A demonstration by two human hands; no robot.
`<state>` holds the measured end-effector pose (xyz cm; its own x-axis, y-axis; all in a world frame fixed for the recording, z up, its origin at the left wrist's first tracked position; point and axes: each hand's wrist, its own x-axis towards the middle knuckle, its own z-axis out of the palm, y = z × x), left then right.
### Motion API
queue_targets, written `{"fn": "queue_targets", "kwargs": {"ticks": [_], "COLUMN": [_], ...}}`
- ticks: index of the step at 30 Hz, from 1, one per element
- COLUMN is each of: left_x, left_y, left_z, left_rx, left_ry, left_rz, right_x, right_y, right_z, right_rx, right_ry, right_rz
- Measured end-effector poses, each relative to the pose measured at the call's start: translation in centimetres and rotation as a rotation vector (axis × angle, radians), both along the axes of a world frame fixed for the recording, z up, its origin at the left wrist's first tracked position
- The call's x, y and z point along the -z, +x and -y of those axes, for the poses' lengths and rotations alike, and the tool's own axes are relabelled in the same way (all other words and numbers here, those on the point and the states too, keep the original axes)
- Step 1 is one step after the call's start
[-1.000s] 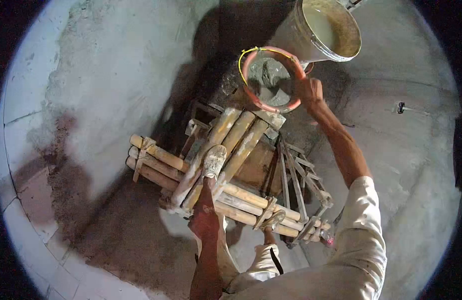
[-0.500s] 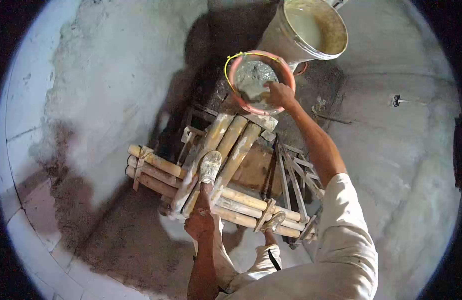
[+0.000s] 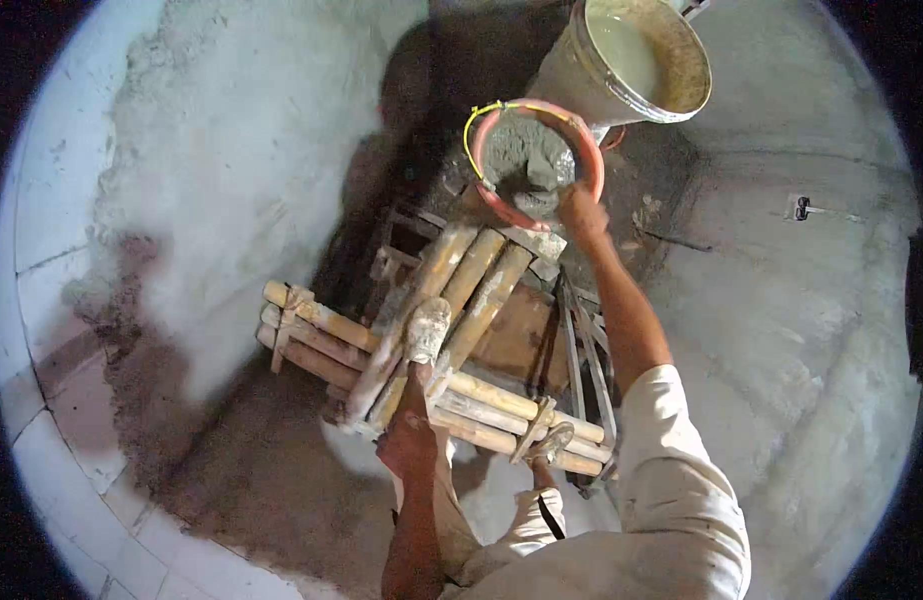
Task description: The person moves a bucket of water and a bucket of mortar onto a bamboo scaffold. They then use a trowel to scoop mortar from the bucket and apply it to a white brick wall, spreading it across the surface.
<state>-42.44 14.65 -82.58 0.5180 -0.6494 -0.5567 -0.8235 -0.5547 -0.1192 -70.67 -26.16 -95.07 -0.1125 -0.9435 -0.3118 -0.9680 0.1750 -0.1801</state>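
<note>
My right hand is closed at the near right rim of an orange bucket with a yellow handle. Grey mortar fills much of that bucket, and a raised lump of it sits just left of my fingers. Whatever my right hand grips is hidden by the mortar and the hand itself. Lower down, my left hand is bent at the wrist by my leg, above the bamboo poles. Its fingers do not show clearly.
A large whitish bucket of cloudy liquid stands behind the orange one. My shoes rest on tied bamboo poles over a metal frame. Plastered walls surround me, with an electrical box on the right.
My right hand has drawn back from over the mortar to the bucket's near right rim. The mortar's surface now has a raised lump. The view has shifted slightly.
</note>
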Motion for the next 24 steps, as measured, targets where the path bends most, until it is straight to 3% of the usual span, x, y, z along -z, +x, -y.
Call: {"fn": "queue_targets", "kwargs": {"ticks": [1,2,4,5,6,7,8,9,10,11,13,14,15,17,20,21,23,24], "left_x": [1.1,0.6,0.1,0.4,0.7,0.5,0.3,-3.7,-5.7,-5.4,-4.2,-1.8,1.8,3.9,3.9,5.7,-3.8,-4.9], "left_y": [0.4,0.4,-0.4,-0.1,0.0,0.0,-0.1,-0.5,-0.6,-0.6,-0.3,0.1,0.8,2.0,2.6,3.2,0.7,0.5], "left_z": [-1.4,-0.9,0.7,0.8,0.0,-0.6,-1.1,2.0,4.0,4.2,2.6,-0.2,-4.1,-5.0,-5.9,-6.9,1.2,1.4], "left_rx": [0.061,0.067,-0.047,-0.038,-0.030,-0.004,0.025,-0.127,-0.276,-0.273,-0.277,-0.264,-0.248,-0.199,-0.167,-0.180,-0.232,-0.201], "left_ry": [-0.237,-0.250,0.030,0.049,0.073,-0.015,-0.102,0.024,0.142,0.118,0.277,0.260,-0.061,-0.393,-0.237,-0.280,0.021,-0.017], "left_rz": [0.074,0.090,0.125,0.116,0.107,0.142,0.177,0.000,-0.180,-0.156,-0.191,-0.163,-0.236,-0.294,-0.213,-0.231,-0.122,-0.089], "right_x": [-1.9,-2.2,-4.4,-8.5,-11.6,-15.1,-13.8,-19.8,-20.6,-21.2,-21.1,-20.9,-20.6,-14.2,1.1,-2.7,-1.1,-10.4], "right_y": [1.7,2.0,0.4,-0.1,-0.9,-1.0,-3.7,-2.1,-3.4,-4.1,-3.1,-1.7,-1.0,-0.1,-3.5,-2.3,-3.4,-1.5], "right_z": [-1.9,-2.4,-2.5,-2.2,-2.1,-2.7,-2.6,-2.6,-2.9,-3.0,-3.9,-4.5,-5.4,-8.1,-14.0,-14.8,-18.6,-19.7], "right_rx": [-0.142,-0.214,-0.191,-0.234,-0.279,-0.182,-0.090,-0.036,-0.095,-0.127,-0.141,-0.033,0.077,0.160,0.452,0.526,0.394,0.420], "right_ry": [0.034,0.063,0.229,0.225,0.209,0.146,0.104,0.078,-0.057,-0.163,-0.289,-0.290,-0.284,-0.302,0.125,0.067,-0.058,-0.020], "right_rz": [-0.032,-0.070,-0.151,-0.185,-0.143,-0.074,-0.116,-0.038,0.154,0.247,0.368,0.403,0.434,0.437,0.584,0.546,0.700,0.812]}}
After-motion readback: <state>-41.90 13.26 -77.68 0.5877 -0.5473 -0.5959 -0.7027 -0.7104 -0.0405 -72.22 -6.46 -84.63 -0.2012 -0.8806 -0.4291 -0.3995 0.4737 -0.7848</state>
